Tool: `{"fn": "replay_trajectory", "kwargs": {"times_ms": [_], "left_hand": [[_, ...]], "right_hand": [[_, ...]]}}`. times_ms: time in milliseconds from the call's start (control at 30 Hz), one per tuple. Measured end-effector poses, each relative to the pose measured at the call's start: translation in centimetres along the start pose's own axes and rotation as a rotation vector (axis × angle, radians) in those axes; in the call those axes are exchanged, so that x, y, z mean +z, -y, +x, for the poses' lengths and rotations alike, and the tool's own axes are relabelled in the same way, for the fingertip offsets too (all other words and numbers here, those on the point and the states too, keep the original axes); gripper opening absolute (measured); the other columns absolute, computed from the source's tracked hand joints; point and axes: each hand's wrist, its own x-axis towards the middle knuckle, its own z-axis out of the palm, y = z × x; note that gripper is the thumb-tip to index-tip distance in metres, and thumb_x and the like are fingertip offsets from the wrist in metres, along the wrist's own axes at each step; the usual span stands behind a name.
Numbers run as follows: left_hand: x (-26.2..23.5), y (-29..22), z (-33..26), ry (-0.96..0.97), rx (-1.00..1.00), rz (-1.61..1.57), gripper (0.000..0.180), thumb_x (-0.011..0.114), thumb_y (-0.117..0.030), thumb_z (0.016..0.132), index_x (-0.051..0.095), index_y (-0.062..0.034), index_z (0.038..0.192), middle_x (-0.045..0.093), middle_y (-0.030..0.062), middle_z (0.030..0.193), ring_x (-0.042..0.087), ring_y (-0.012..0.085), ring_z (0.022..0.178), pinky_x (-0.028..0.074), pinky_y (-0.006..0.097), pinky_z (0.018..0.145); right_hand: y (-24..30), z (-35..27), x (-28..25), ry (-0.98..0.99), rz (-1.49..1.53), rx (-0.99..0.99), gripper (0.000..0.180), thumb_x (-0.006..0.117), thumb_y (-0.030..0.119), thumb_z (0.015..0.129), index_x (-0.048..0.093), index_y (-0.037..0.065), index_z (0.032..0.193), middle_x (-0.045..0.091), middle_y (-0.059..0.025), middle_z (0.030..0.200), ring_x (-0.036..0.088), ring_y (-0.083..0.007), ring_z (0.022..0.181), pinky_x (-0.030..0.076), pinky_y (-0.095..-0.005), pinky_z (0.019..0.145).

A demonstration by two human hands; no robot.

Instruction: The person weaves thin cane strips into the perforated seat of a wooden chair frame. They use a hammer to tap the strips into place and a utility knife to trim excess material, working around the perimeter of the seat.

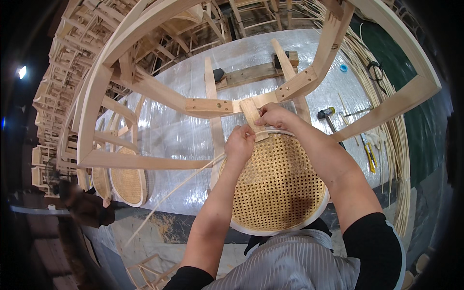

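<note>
A round woven cane panel point(278, 188) in a pale wooden rim lies tilted toward me, attached to a wooden chair frame point(203, 105). At its far edge, a short flat wooden piece point(250, 111) joins the panel's rim to the frame. My left hand point(240, 142) is closed at the rim, just left of that piece. A long thin cane strip point(179, 186) trails from it down to the left. My right hand point(278, 117) is closed against the right side of the wooden piece, fingertips pinched close to it. Whatever lies between those fingertips is too small to make out.
A plastic-covered table point(174, 140) carries the chair frame. To the right lie a hammer point(329, 118), a yellow utility knife point(369, 153) and a bundle of long cane strips point(400, 179). Another cane-panelled chair point(128, 179) stands at left, near a person point(89, 205). Stacked chair frames point(72, 82) fill the far left.
</note>
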Motion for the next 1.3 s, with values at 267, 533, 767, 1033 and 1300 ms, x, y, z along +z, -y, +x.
{"fn": "replay_trajectory", "kwargs": {"times_ms": [267,533,767,1033,1300], "left_hand": [[1.2,1.0,1.4,0.014,-0.02,-0.11,0.012,0.08,-0.016,0.087,0.075,-0.007,0.092,0.073,0.0094,0.083,0.069,0.0202,0.076,0.055,0.037,0.072],[0.9,3.3,2.1,0.088,-0.023,-0.264,0.013,0.08,-0.01,0.083,0.075,-0.0012,0.092,0.073,0.0091,0.077,0.068,0.0176,0.069,0.054,0.034,0.066],[1.1,2.6,2.1,0.116,-0.001,-0.335,0.014,0.08,-0.011,0.083,0.077,-0.0003,0.091,0.072,0.0075,0.073,0.066,0.0148,0.065,0.052,0.034,0.062],[1.6,2.3,2.8,0.151,-0.043,-0.381,0.014,0.083,-0.014,0.084,0.076,-0.0043,0.092,0.07,0.0053,0.075,0.062,0.0143,0.065,0.052,0.033,0.062],[-0.7,3.4,2.1,0.179,-0.13,-0.163,0.02,0.081,-0.024,0.087,0.075,-0.009,0.098,0.076,0.0094,0.087,0.074,0.0224,0.081,0.057,0.039,0.073]], "right_hand": [[-0.9,-9.3,1.5,-0.537,0.079,-0.402,0.039,0.083,0.022,0.09,0.073,-0.002,0.118,0.076,-0.0193,0.102,0.074,-0.0298,0.09,0.057,-0.0382,0.081],[-14.8,-32.0,-1.2,-0.765,-0.192,-0.251,0.015,0.07,0.017,0.102,0.077,0.004,0.102,0.074,-0.0156,0.084,0.071,-0.0283,0.071,0.057,-0.0394,0.07],[-29.0,-30.5,-12.5,-1.187,-0.802,0.218,0.035,0.075,0.017,0.09,0.071,0.0,0.12,0.072,-0.0264,0.114,0.069,-0.0428,0.106,0.055,-0.05,0.094],[-30.3,-33.5,-13.4,-1.181,-0.652,0.257,0.024,0.066,0.018,0.1,0.058,0.0,0.114,0.071,-0.0224,0.094,0.072,-0.0421,0.085,0.057,-0.0505,0.074],[-17.6,-33.1,8.0,-0.954,0.082,-0.046,0.046,0.054,0.017,0.111,0.043,0.005,0.154,0.058,-0.002,0.076,0.056,-0.0111,0.06,0.047,-0.0298,0.052]]}}
